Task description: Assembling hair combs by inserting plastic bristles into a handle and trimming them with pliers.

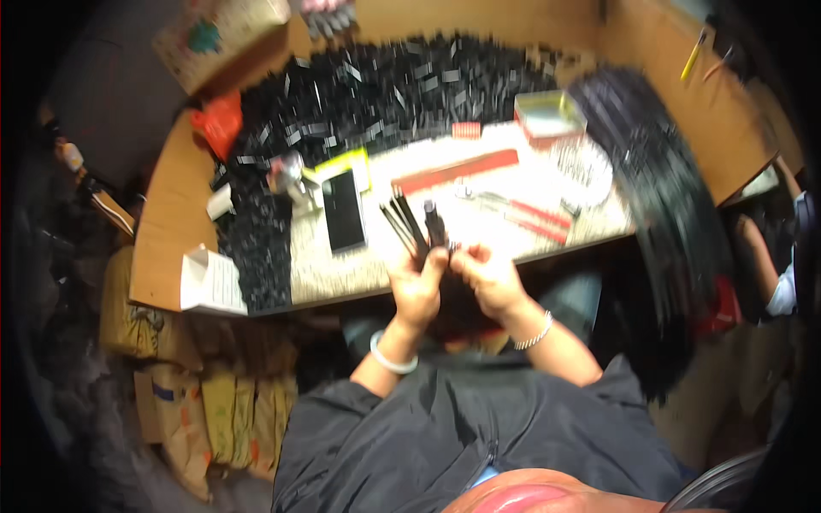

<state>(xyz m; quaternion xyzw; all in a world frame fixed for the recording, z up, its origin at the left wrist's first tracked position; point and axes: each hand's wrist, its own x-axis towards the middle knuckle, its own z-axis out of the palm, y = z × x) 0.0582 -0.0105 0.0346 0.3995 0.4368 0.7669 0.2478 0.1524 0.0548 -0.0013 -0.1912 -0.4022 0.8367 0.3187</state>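
Both hands raised together: left hand (416, 286) gripping black sticks (409, 224), right hand (486, 278) pinching.

A dark-screened phone (344, 209) lies flat on the table (171, 222). Behind it, far left, sits a tan carton (218, 34); right of it, a small red-and-white box (547, 115). Left and below, a white paper pack (209, 280) rests at the table's edge.

A dark rectangular smartphone (344, 210) lies flat on the speckled worktop (342, 267), near a long red flat strip (456, 171) and a red-edged cardboard box (547, 115).
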